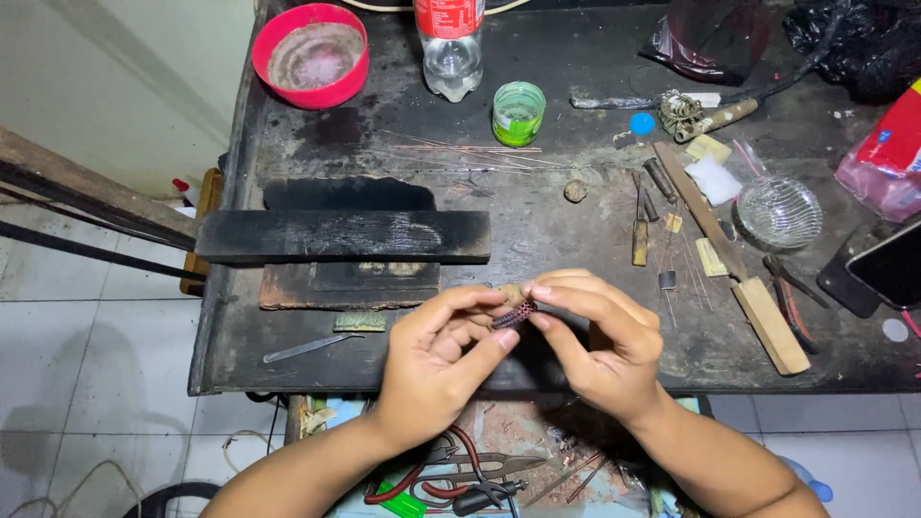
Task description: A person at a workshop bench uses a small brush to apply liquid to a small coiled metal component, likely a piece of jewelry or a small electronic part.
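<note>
Both hands meet over the front edge of a dark, sooty workbench (pixel 576 221). A small dark piece with a fine mesh or beaded pattern (pixel 514 314) is pinched between them. My left hand (pixel 443 357) grips its left end with thumb and fingers. My right hand (pixel 600 341) holds the other end with thumb and forefinger. The rest of the piece is hidden inside the fingers.
A charred wooden block (pixel 343 236) lies left of centre, a red bowl (pixel 311 55), clear plastic bottle (pixel 450 46) and green cup (pixel 518 112) at the back. Wire strainer (pixel 778 212), wooden-handled file (pixel 731 259), thin wires (pixel 460 151), phone (pixel 887 261) sit right. Pliers (pixel 460 475) lie below.
</note>
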